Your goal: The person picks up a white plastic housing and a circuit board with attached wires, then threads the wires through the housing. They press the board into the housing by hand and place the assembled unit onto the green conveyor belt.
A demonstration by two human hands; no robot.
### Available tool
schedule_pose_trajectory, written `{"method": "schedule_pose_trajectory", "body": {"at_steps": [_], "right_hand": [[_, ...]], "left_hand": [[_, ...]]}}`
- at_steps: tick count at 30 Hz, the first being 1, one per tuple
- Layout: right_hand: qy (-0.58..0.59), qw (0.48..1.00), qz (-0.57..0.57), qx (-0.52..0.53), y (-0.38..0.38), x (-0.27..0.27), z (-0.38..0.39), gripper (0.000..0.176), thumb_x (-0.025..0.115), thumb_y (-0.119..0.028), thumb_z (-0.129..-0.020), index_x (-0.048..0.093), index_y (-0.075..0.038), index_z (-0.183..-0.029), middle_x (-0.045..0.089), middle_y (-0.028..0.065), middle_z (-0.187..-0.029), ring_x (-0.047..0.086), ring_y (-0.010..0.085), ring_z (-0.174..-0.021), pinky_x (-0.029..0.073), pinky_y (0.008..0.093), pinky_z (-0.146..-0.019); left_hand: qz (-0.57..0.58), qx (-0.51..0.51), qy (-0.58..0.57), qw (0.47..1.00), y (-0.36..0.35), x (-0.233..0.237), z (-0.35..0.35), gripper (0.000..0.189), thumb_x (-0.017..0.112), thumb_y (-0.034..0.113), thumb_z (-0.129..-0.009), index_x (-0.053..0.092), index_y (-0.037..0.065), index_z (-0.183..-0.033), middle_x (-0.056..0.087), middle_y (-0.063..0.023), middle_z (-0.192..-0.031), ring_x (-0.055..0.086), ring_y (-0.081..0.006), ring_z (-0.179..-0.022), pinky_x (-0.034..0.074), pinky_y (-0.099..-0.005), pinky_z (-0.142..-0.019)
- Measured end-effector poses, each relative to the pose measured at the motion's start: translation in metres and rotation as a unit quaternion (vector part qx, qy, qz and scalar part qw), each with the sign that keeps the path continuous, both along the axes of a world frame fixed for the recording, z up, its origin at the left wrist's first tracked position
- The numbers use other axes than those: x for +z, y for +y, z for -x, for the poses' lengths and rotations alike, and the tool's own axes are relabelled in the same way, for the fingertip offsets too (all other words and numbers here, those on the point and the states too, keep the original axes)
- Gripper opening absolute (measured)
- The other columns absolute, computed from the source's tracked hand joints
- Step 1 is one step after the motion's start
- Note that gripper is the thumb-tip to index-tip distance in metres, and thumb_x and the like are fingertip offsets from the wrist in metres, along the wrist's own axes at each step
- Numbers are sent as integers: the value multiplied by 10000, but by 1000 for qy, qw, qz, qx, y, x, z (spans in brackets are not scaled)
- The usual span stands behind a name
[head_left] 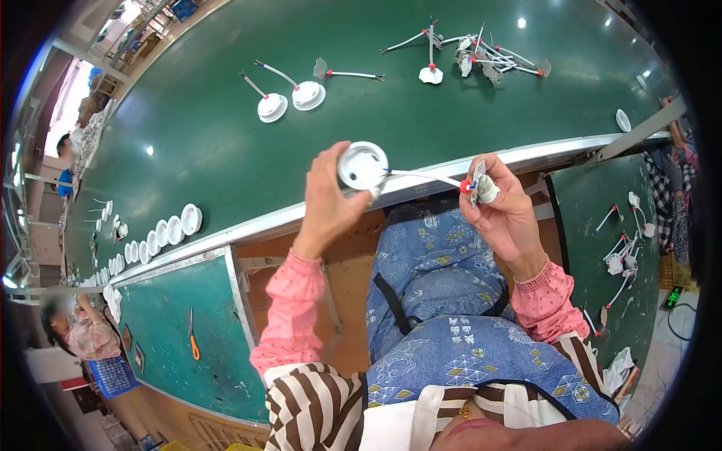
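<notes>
My left hand (pixel 328 199) is closed on the rim of a white round lamp housing (pixel 362 164), its hollow side with small holes facing me. Between thumb and fingers, my right hand (pixel 510 218) pinches a small lamp part with a white ridged piece (pixel 487 189) and a red collar (pixel 466 186). A white cable (pixel 425 176) runs from that collar to the housing, and its coloured wire ends reach the housing's edge. Both hands are raised near the front edge of the green table (pixel 248 169).
Two white housings with cables (pixel 308 96) sit farther back. A pile of cabled parts (pixel 485 60) lies at back right. Several white cups (pixel 174 230) line the left edge. Orange-handled scissors (pixel 195 346) rest on the left side table. Another person (pixel 90 331) is at far left.
</notes>
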State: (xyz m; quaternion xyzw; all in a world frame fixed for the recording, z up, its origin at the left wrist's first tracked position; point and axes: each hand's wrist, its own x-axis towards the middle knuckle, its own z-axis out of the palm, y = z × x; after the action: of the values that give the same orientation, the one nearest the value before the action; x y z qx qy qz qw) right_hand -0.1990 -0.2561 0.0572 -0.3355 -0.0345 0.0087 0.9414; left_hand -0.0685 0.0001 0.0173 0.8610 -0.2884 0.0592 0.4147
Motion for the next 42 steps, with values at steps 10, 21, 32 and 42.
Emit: {"method": "schedule_pose_trajectory", "body": {"at_steps": [10,21,32,42], "right_hand": [[-25,973,231,6,6,14,21,237,726,-112,-922,600,7,-1083,697,118,-901,632,90,-679,443,198,-521],[-28,955,294,31,-2,24,33,234,743,-118,-896,634,8,-1060,694,79,-865,608,66,-667,436,196,-532],[-52,940,332,62,0,26,39,283,756,-158,-884,650,16,-1080,685,44,-890,606,48,-691,468,188,-562],[-45,931,354,71,5,42,35,199,715,-87,-889,657,13,-1052,691,30,-898,633,77,-753,495,240,-610]], "left_hand": [[49,-12,21,999,-22,18,49,788,771,99,-650,488,29,-1382,571,-135,-1259,581,-301,-1174,457,-394,-1012],[-8,-62,-134,989,-22,28,60,846,824,72,-601,493,41,-1379,579,-147,-1265,542,-328,-1193,376,-421,-959],[12,-59,-94,994,-19,35,66,824,773,62,-619,494,53,-1394,572,-129,-1333,529,-331,-1234,382,-425,-1045],[-29,-65,-152,986,-16,37,67,807,759,43,-609,509,62,-1375,591,-116,-1314,540,-318,-1231,371,-417,-1027]]}}
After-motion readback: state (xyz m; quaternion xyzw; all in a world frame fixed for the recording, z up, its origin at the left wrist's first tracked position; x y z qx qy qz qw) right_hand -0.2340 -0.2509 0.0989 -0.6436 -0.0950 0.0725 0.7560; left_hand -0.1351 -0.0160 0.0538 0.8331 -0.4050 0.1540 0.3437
